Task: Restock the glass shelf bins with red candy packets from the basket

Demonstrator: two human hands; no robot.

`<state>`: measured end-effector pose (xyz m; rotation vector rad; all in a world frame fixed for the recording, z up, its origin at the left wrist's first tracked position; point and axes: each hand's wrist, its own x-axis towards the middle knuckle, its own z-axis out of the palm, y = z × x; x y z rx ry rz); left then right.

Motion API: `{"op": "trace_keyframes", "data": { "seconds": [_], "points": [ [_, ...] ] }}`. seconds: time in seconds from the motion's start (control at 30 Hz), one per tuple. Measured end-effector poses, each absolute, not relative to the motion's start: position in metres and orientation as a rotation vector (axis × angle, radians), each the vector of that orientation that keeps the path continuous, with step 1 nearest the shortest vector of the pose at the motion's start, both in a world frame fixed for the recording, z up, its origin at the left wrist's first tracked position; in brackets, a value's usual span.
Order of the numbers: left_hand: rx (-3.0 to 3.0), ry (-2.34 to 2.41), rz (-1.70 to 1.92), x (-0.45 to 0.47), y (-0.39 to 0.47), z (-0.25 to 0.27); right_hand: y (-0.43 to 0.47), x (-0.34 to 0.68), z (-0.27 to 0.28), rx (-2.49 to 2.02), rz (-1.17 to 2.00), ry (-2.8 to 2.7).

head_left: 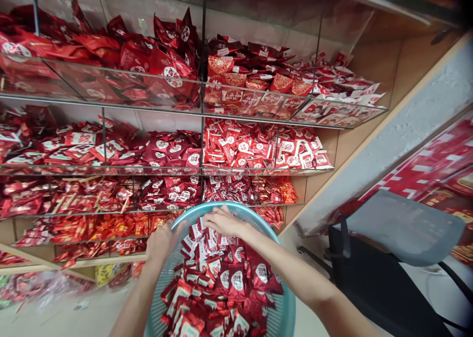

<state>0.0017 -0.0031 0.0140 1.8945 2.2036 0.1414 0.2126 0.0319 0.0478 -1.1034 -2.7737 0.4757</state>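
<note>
A teal plastic basket (286, 297) in the lower middle of the head view holds many small red snack packets (236, 280), some with white labels. My left hand (161, 242) is closed round the basket's rim on its left side. At the far end of the basket, my right hand (223, 222) reaches in with curled fingers, closed on small red-and-white packets (201, 238). Its fingertips are partly hidden among them. Dark red packets with round white labels lie nearer the middle of the basket.
Ahead stands a tiered shelf (325, 145) with clear dividers and several compartments of red packets (166, 71). A black office chair (380, 278) with a grey back is at the right, near a wall (436, 95). Plastic bags (40, 287) lie on the floor at left.
</note>
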Motion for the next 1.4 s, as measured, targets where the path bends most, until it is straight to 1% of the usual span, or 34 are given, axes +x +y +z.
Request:
{"op": "trace_keyframes", "data": {
  "seconds": [0.1, 0.17, 0.27, 0.33, 0.53, 0.7, 0.83, 1.0, 1.13, 1.23, 1.3, 1.37, 1.4],
  "points": [
    [1.886, 2.197, 0.142, 0.002, -0.004, 0.015, 0.031, 0.204, 0.036, -1.026, 0.343, -2.89],
    [1.884, 2.194, 0.149, 0.001, -0.004, 0.015, 0.032, 0.203, 0.029, -0.974, 0.195, -2.916],
    [1.884, 2.196, 0.157, 0.001, -0.004, 0.014, 0.031, 0.205, 0.022, -0.932, -0.02, -2.861],
    [1.894, 2.198, 0.155, 0.001, -0.003, 0.013, 0.028, 0.21, 0.022, -0.958, -0.073, -2.788],
    [1.906, 2.21, 0.173, 0.001, -0.001, 0.011, 0.015, 0.233, 0.035, -1.088, 0.001, -2.642],
    [1.904, 2.197, 0.191, 0.0, -0.002, 0.008, -0.003, 0.248, 0.039, -1.107, 0.143, -2.734],
    [1.931, 2.214, 0.169, -0.001, -0.002, 0.006, -0.009, 0.251, 0.035, -1.152, 0.111, -2.832],
    [1.933, 2.209, 0.148, 0.0, -0.002, 0.008, -0.008, 0.254, 0.032, -1.225, 0.059, -2.823],
    [1.912, 2.199, 0.182, -0.001, -0.002, 0.008, -0.006, 0.256, 0.039, -1.174, 0.172, -2.772],
    [1.897, 2.183, 0.199, -0.001, -0.002, 0.007, 0.013, 0.256, 0.048, -1.231, 0.3, -2.527],
    [1.883, 2.182, 0.186, 0.0, -0.002, 0.007, 0.038, 0.255, 0.052, -1.375, 0.522, -2.13],
    [1.88, 2.189, 0.179, 0.0, -0.003, 0.008, 0.071, 0.254, 0.052, -1.486, 0.823, -1.597],
    [1.882, 2.198, 0.181, 0.0, -0.003, 0.008, 0.088, 0.253, 0.051, -1.517, 0.902, -1.422]
  ]
}}
